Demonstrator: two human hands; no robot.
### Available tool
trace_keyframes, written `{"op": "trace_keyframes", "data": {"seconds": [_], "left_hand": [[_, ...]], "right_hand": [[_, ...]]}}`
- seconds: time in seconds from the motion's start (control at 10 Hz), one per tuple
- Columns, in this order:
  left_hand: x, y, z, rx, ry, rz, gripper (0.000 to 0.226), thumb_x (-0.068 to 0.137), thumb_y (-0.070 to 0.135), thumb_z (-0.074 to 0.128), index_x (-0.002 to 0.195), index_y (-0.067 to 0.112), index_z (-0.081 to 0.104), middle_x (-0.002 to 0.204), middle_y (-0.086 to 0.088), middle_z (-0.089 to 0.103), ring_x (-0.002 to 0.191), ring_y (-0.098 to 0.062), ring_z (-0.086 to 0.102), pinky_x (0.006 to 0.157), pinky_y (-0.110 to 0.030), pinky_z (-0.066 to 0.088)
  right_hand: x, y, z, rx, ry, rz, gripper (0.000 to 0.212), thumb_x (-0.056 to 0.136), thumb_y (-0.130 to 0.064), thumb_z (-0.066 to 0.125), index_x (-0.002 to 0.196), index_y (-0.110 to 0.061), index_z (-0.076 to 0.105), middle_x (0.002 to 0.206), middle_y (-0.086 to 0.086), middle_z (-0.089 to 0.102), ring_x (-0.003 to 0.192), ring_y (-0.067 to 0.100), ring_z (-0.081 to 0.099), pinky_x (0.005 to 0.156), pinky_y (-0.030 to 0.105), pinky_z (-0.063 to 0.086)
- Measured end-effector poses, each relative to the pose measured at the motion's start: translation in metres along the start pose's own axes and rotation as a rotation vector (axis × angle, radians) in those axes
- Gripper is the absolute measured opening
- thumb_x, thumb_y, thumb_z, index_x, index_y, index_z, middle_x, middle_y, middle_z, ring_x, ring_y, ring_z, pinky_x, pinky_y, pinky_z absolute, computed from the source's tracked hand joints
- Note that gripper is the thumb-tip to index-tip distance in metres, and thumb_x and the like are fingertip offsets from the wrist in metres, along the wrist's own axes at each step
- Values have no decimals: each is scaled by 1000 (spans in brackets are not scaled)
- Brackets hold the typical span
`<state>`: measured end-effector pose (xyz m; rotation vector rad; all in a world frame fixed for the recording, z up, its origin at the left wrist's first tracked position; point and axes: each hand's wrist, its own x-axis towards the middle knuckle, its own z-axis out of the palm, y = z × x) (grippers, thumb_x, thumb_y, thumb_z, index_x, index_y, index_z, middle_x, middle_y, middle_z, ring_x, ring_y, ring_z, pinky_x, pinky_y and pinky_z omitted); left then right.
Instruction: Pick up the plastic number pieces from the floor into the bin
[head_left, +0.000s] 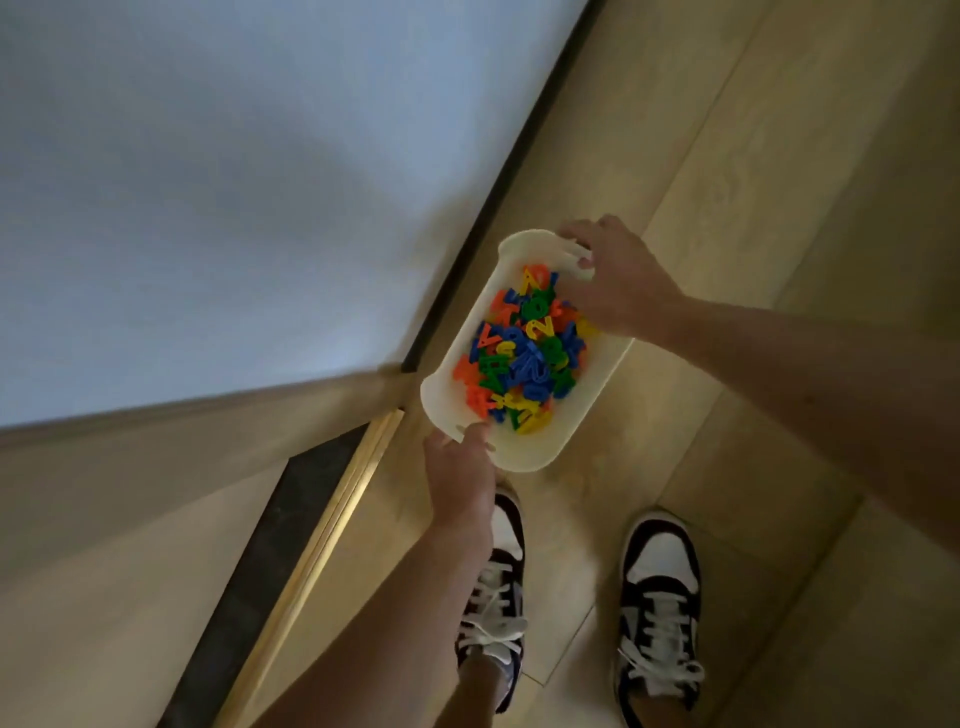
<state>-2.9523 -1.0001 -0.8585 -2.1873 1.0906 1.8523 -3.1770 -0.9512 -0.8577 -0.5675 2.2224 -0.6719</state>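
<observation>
Hidden or unclear: the fingertips of both hands, curled over the bin's rim and out of sight; the left shoe (498, 582), partly covered by the left forearm; single shapes in the heap, too jumbled to read beyond a few.

Bin (530, 457): white plastic, smooth, oblong with rounded corners and a slotted handle at each short end. Lies between the two hands, above a pale wood-grain floor (753, 208).

Left hand (460, 478): at the bin's 7 o'clock end, closed round the handle there.

Right hand (618, 275): at the bin's 1 o'clock end, fingers clasped over the rim by the handle slot, wrist crossing the heap's edge.

Plastic number pieces (527, 348): a loose heap inside the bin (orange, blue, green, yellow), matte and chunky, massed toward the middle.

Right shoe (657, 608): dark and white, white laces, at 5 o'clock of the bin, on the floor.

Wall (208, 182): pale, flat, at 10 o'clock, with a dark strip along its foot.
</observation>
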Motion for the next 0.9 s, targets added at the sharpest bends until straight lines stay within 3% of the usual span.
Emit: {"op": "trace_keyframes", "data": {"seconds": [0.1, 0.2, 0.4, 0.5, 0.6, 0.7, 0.8, 0.9], "left_hand": [[20, 7, 11, -27, 0, 21, 51, 80, 21, 67, 127, 22, 49, 107, -3, 66, 101, -20, 64, 95, -44, 51], [36, 15, 19, -28, -5, 51, 48, 84, 18, 65, 129, 21, 47, 111, -2, 64, 102, -17, 61, 97, -41, 50], [63, 23, 18, -34, 36, 113, 44, 84, 18, 65, 127, 18, 53, 113, -2, 66, 103, -15, 64, 97, -38, 52], [74, 25, 15, -40, 47, 133, 46, 83, 21, 66, 126, 16, 54, 115, -5, 66, 103, -17, 65, 95, -40, 54], [76, 24, 15, -38, 44, 131, 46, 82, 24, 67, 125, 15, 54, 114, -6, 65, 102, -17, 64, 93, -40, 55], [72, 26, 14, -19, 59, 101, 44, 85, 24, 64, 127, 16, 51, 116, -6, 64, 102, -17, 62, 93, -38, 52], [71, 31, 9, 93, 58, -6, 53, 87, 31, 60, 136, 15, 46, 129, -8, 57, 116, -23, 54, 99, -38, 44], [55, 41, -2, 227, 111, -47, 61, 88, 37, 59, 141, 13, 41, 132, -9, 52, 118, -25, 49, 90, -35, 43]], "right_hand": [[33, 0, 13, -14, -2, -33, 53, 86, -29, 65, 137, -17, 51, 129, 13, 47, 114, 30, 57, 96, 42, 49], [60, 0, 21, -32, 11, -59, 58, 88, -31, 65, 140, -13, 50, 133, 16, 46, 117, 31, 56, 94, 38, 47], [85, 4, 32, -62, -48, -126, 57, 89, -27, 65, 141, -11, 48, 134, 16, 44, 117, 31, 53, 86, 30, 43], [91, -2, 34, -75, -73, -143, 52, 89, -26, 65, 136, -8, 52, 134, 17, 43, 116, 32, 53, 88, 34, 45], [94, -2, 33, -90, -92, -126, 65, 89, -30, 65, 145, -8, 42, 142, 17, 40, 126, 33, 47, 97, 40, 45], [90, -1, 28, -109, -109, -149, 56, 89, -26, 65, 139, -6, 48, 133, 18, 47, 120, 32, 50, 87, 32, 40], [81, -2, 21, -143, -99, -183, 61, 90, -26, 64, 144, -7, 42, 137, 18, 47, 125, 32, 48, 90, 30, 38], [62, -12, 8, -117, -56, -149, 73, 90, -27, 63, 153, -9, 30, 150, 15, 39, 137, 30, 39, 107, 34, 34]]}}
